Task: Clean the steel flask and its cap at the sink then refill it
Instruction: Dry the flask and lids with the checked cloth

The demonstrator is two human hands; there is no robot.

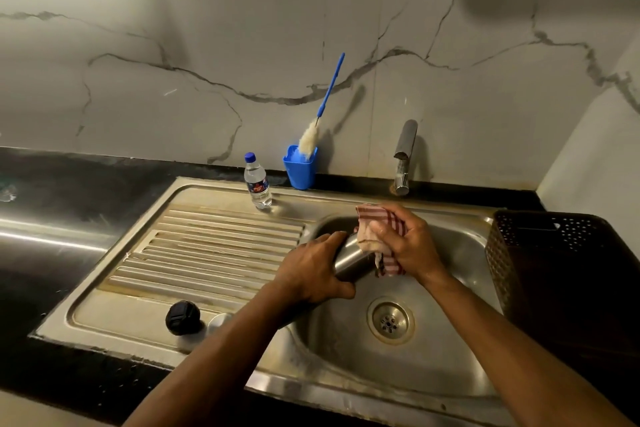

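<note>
My left hand grips the steel flask, holding it tilted over the sink basin. My right hand holds a red-and-white checked cloth wrapped over the flask's upper end, which the cloth hides. The black cap lies on the drainboard near the front edge, with a small round steel piece beside it, partly behind my left forearm.
A small water bottle with a blue lid stands at the back of the drainboard. A blue cup holds a blue-handled bottle brush. The tap stands behind the basin. A dark perforated basket sits at right.
</note>
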